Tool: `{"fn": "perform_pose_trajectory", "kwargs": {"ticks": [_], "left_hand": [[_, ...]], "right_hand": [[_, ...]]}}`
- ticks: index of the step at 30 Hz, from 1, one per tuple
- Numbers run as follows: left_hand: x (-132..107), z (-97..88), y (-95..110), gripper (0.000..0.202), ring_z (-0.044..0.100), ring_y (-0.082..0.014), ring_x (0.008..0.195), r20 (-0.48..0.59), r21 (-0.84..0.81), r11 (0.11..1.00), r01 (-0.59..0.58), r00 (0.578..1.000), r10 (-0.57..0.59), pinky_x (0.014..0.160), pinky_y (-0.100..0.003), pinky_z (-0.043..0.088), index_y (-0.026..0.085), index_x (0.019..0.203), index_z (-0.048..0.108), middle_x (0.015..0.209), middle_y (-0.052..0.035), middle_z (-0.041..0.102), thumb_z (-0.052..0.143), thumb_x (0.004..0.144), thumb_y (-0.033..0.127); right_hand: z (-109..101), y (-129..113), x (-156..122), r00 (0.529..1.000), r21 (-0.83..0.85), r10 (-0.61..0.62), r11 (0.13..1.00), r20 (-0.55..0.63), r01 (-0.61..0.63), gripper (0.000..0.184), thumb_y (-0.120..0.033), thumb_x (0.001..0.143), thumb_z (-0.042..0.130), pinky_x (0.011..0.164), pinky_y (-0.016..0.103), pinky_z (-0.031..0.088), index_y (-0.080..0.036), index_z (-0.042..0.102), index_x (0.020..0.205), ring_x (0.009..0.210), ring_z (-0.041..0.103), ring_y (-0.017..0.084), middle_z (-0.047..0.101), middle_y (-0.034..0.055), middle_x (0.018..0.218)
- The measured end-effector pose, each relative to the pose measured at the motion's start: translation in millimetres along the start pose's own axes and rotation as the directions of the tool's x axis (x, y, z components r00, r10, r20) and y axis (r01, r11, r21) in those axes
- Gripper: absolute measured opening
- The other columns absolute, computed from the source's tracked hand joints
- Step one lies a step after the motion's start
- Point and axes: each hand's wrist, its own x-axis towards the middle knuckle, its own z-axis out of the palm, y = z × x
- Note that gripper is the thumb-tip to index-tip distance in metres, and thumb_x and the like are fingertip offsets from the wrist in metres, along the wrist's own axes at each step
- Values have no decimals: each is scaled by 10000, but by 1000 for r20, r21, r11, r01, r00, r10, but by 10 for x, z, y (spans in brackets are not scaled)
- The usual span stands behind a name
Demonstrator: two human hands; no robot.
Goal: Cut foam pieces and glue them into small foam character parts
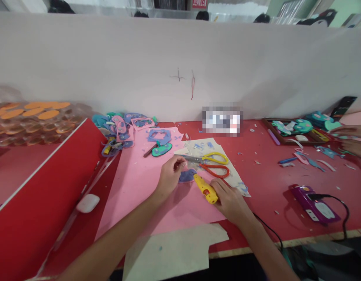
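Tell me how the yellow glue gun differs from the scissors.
Hold: the yellow glue gun is in the right hand, while the scissors lie unheld, handles over the pale sheet.
Color: the glue gun's body is mostly yellow; the scissors have one yellow handle, one orange-red handle and gray blades.
Direction: the glue gun's nozzle points at the blue piece; the scissors' blades point left.
Shared: both show yellow.

Craft workshop, red worktable [262, 177], scissors [201, 160], cut scraps [315, 164]
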Motion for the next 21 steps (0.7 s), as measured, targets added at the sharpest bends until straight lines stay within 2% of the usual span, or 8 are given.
{"fn": "perform_pose_trajectory", "kwargs": {"ticks": [6,15,18,21], "left_hand": [[-6,14,27,69,660,-159,800,23,-20,999,28,999,-28,751,-264,497,198,897,636,851,-8,690,576,896,230],[-7,21,-16,78,666,-172,824,45,-22,999,25,999,-24,770,-281,510,205,913,634,883,-21,689,571,909,252],[-11,26,-8,70,662,-170,823,44,-31,999,29,999,-28,773,-280,507,204,907,630,877,-18,681,573,906,245],[-9,17,8,68,658,-159,811,38,-28,999,23,999,-22,761,-267,499,202,906,628,860,-8,676,570,906,237]], "right_hand": [[24,-2,39,999,-67,19,998,43,-16,23,-213,956,499,525,289,328,-201,517,950,624,628,166,660,36,877],[80,23,45,999,-62,15,998,35,-13,160,-291,1022,449,525,295,280,-205,515,905,588,606,156,646,27,832],[89,23,46,998,-48,42,998,38,-40,214,-353,1032,459,521,300,275,-203,531,897,595,613,170,637,27,804],[52,4,64,994,38,93,995,57,-95,240,-397,1028,488,542,294,317,-193,568,931,662,640,188,650,37,825]]}}
